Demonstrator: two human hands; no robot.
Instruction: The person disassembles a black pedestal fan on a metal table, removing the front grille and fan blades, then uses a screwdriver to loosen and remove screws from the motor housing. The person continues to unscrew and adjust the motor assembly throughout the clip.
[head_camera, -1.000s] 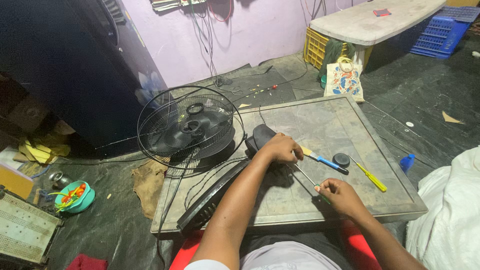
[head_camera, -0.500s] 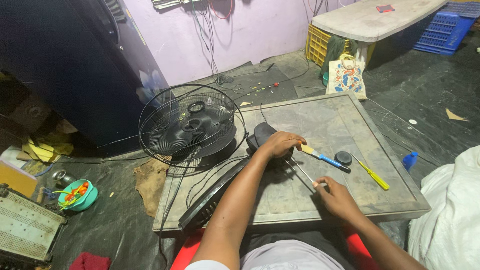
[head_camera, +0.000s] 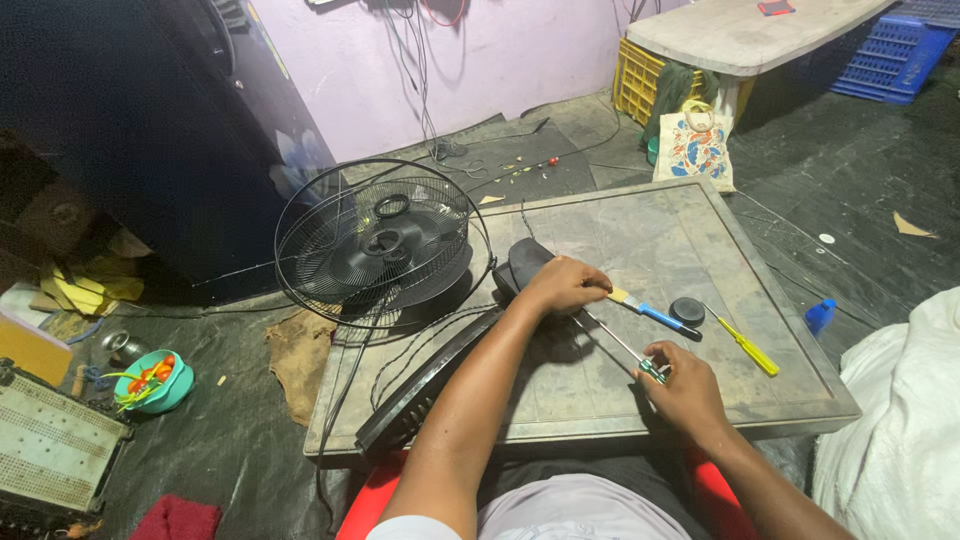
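Observation:
My left hand (head_camera: 562, 284) rests closed over a black fan motor housing (head_camera: 522, 262) on the grey square board (head_camera: 660, 225). My right hand (head_camera: 682, 382) grips the green handle of a long screwdriver (head_camera: 612, 342), whose shaft points up-left toward the housing under the left hand. A blue-handled tool (head_camera: 655, 315), a black round cap (head_camera: 687, 309) and a yellow-handled screwdriver (head_camera: 748, 346) lie just right of the hands. A black wire fan guard with its blades (head_camera: 380, 240) leans on the board's left corner.
A second black grille (head_camera: 425, 385) lies at the board's near-left edge. A teal bowl (head_camera: 160, 380) with small parts sits on the floor left, by a white perforated panel (head_camera: 50, 445). A patterned bag (head_camera: 697, 148), yellow crate (head_camera: 640, 80) and blue crate (head_camera: 890, 60) stand behind.
My right hand has slid left and nearer along the board with the long screwdriver. My left hand stays on the motor housing.

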